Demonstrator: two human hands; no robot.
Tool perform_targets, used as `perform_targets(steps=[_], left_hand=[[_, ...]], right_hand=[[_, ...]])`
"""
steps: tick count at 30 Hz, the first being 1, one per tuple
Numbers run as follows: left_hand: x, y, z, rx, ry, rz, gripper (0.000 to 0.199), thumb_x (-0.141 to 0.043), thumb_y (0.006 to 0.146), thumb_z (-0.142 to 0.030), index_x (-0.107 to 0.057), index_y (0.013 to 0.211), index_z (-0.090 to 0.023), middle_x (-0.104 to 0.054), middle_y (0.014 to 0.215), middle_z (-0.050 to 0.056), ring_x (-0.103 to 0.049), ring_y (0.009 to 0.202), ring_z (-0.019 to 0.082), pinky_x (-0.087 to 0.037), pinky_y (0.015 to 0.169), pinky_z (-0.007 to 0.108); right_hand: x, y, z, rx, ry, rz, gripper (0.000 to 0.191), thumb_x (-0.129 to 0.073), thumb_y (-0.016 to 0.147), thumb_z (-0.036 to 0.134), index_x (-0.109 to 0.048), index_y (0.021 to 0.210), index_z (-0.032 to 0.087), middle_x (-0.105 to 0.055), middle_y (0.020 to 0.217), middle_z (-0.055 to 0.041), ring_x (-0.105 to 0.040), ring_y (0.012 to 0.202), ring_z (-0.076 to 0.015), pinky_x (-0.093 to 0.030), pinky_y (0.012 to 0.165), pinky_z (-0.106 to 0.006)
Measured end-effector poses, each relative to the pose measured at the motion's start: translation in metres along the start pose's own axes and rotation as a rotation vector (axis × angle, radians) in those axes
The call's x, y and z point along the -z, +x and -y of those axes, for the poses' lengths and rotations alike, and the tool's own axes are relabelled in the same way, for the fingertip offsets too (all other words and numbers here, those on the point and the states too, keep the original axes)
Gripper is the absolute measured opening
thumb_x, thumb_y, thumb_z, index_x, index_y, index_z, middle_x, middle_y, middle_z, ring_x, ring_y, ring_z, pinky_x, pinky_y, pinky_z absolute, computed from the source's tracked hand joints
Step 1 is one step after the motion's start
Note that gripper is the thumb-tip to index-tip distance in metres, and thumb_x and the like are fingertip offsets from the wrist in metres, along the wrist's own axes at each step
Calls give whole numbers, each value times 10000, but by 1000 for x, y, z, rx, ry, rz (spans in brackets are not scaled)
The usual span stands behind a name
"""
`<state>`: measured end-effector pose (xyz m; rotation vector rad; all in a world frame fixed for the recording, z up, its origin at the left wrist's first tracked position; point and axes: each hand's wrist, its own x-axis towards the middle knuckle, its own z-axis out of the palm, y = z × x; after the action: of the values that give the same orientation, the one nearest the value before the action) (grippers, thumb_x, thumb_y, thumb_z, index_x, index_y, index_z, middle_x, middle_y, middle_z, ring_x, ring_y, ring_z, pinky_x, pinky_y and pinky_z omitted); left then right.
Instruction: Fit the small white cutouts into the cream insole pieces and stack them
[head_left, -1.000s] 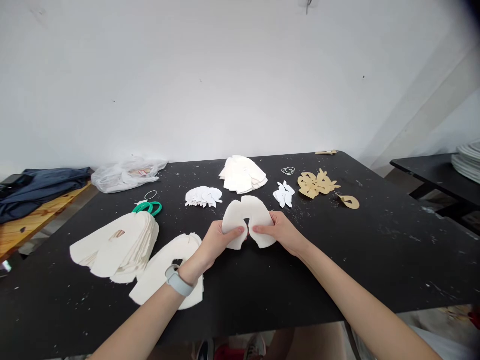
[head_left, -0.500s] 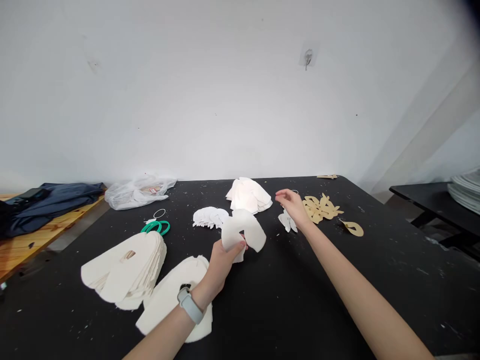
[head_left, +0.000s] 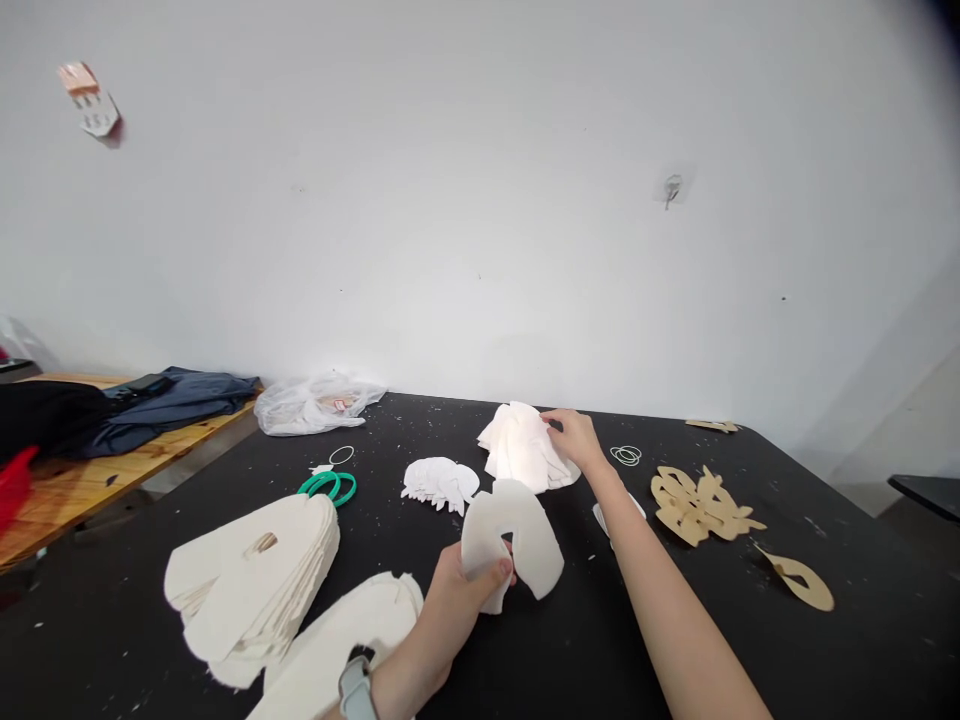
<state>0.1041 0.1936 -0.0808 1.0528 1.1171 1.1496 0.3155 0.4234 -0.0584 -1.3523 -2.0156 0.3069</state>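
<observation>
The left hand (head_left: 457, 610) is gripping a notched white cut-out (head_left: 517, 545), its thumb pressing on the piece near the notch, low and just right of center in the frame. A band watch (head_left: 355, 690) is sitting on the left wrist at the bottom edge. The right hand (head_left: 574, 438) is reaching to a pile of white cut-outs (head_left: 521, 447) at the middle of the frame, with its fingers touching the pile; whether it is closing on a piece, I cannot tell.

The pieces are lying on a black, speckled tabletop (head_left: 847, 620). A tall stack of cream cut-outs (head_left: 251, 580) is sitting at lower left, with a second cream stack (head_left: 337, 640) beside it, just left of the left hand. Green scissors (head_left: 328, 487) are lying just above the tall stack, and a cluster of small white cut-outs (head_left: 440, 483) is resting between the scissors and the pile. Rubber bands (head_left: 625, 455) are lying right of the right hand, and tan cut-outs (head_left: 701, 507) are spreading toward the right side. A plastic bag (head_left: 315, 405) is sitting at the far edge, and dark blue clothing (head_left: 176, 400) is lying on a wooden bench (head_left: 67, 510) at the left.
</observation>
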Motion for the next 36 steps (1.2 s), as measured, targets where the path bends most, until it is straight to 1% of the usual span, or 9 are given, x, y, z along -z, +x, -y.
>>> perform_targets(steps=[3,6,9,12,18,24,29,33,36], left_hand=[[0,1,-1,36,32,9,375,-767,745,-496,-711,880,-151,-680,761,42,-591,749,195,-417,686,281],[0,2,-1,64,39,-18,386,-776,730,-495,-711,895,-152,-691,781,47,-608,773,209,-434,708,291],[0,2,0,68,35,-19,385,-779,729,-487,-717,902,-149,-697,789,50,-616,776,212,-444,717,295],[1,2,1,67,53,0,360,-757,758,-481,-715,890,-148,-689,786,49,-607,761,204,-440,700,288],[4,2,2,86,62,18,337,-733,795,-457,-714,926,-147,-672,776,47,-574,742,184,-415,673,280],[3,2,0,92,65,12,337,-742,779,-476,-709,902,-164,-677,779,41,-581,755,188,-425,691,281],[0,3,-3,121,76,-19,415,-769,717,-526,-709,907,-161,-675,746,51,-594,744,218,-427,670,304],[-2,2,-6,119,76,-26,410,-762,730,-519,-707,912,-156,-675,754,54,-594,752,218,-427,674,306],[0,1,-4,108,65,-4,374,-754,759,-496,-712,901,-152,-675,766,50,-587,762,201,-428,694,294]], right_hand=[[2,-1,-3,6,-34,39,408,-505,855,224,-659,1232,223,-654,1266,-84,-566,1151,-261,-365,1049,-435],[0,-3,0,37,-58,140,473,-602,826,345,-613,1295,280,-544,1418,-75,-459,1275,-321,-297,1077,-503],[-4,-5,6,62,-57,220,492,-656,774,319,-614,1264,307,-527,1418,-72,-410,1295,-348,-264,1066,-541],[0,-3,12,65,-10,209,454,-657,741,269,-615,1193,272,-546,1357,-86,-411,1267,-340,-273,1048,-528],[48,-2,24,79,240,237,200,-581,790,358,-630,911,207,-659,911,-24,-593,875,-217,-447,789,-330],[103,-16,19,-5,425,172,232,-566,783,359,-624,940,198,-661,883,-21,-611,793,-196,-452,682,-286],[128,-28,10,-185,490,15,136,-539,674,244,-622,771,197,-606,698,4,-555,653,-174,-403,591,-269],[126,-27,10,-209,448,32,153,-499,666,232,-631,731,190,-593,655,6,-548,622,-171,-402,582,-276],[103,-18,15,-180,419,38,161,-479,672,234,-625,724,192,-589,667,6,-543,647,-173,-407,599,-276]])
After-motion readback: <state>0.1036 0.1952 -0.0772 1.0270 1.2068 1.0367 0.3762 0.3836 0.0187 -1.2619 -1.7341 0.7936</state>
